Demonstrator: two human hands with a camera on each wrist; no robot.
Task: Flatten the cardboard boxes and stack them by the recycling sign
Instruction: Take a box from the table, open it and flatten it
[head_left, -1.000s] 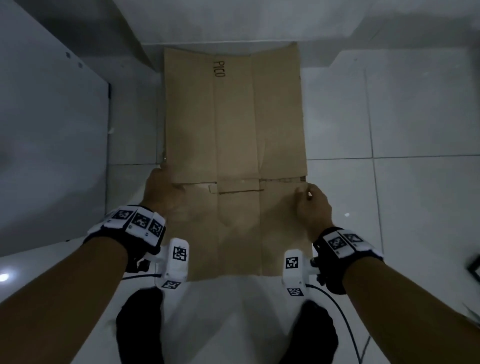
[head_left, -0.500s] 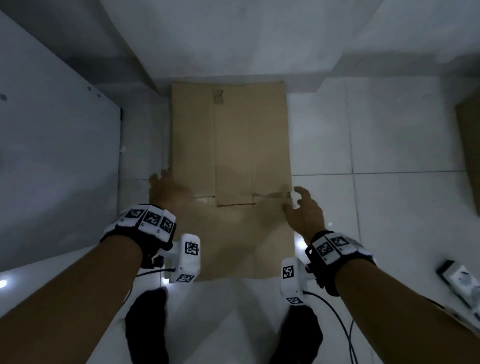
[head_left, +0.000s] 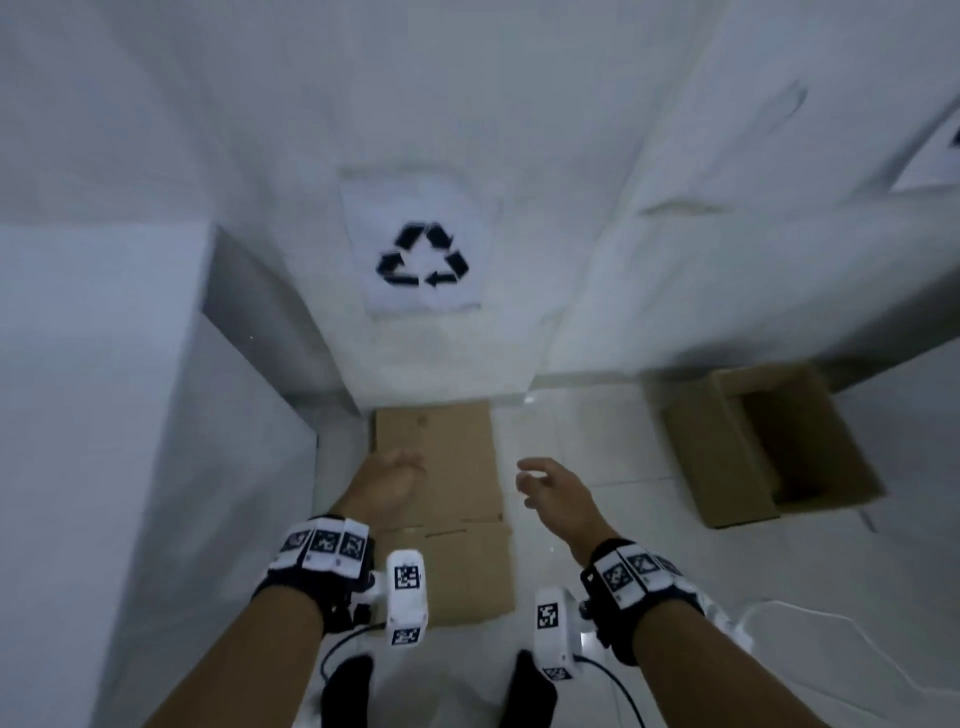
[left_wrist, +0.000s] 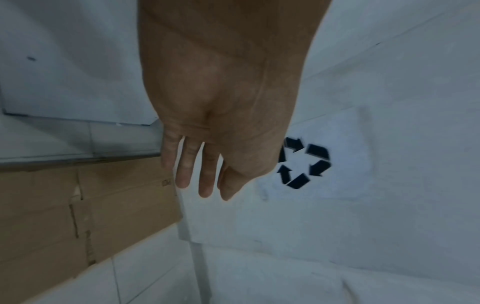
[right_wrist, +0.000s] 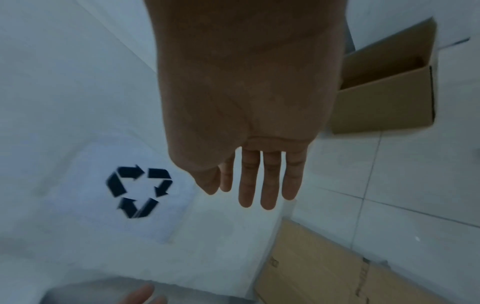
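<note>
Head view: one flattened box, one open box, both hands spread, empty.

Flattened box: brown corrugated cardboard, matt, creased along fold lines, torn ragged at one seam. Small dark print near its far edge, too blurred to read.

Open box: same brown cardboard, matt, smooth outer faces, clean edges.

Recycling sign: white paper sheet, matt, slightly wrinkled, black printed arrows.

Wall: white, matt, faintly rough texture, a few scuffs.

Floor: pale tiles, glossy, reflective highlights, thin grout lines.

Panel at left: white, smooth, dull sheen.

Wrist bands: black cloth-like straps carrying white printed marker tags; white plastic camera housings, smooth.
</note>
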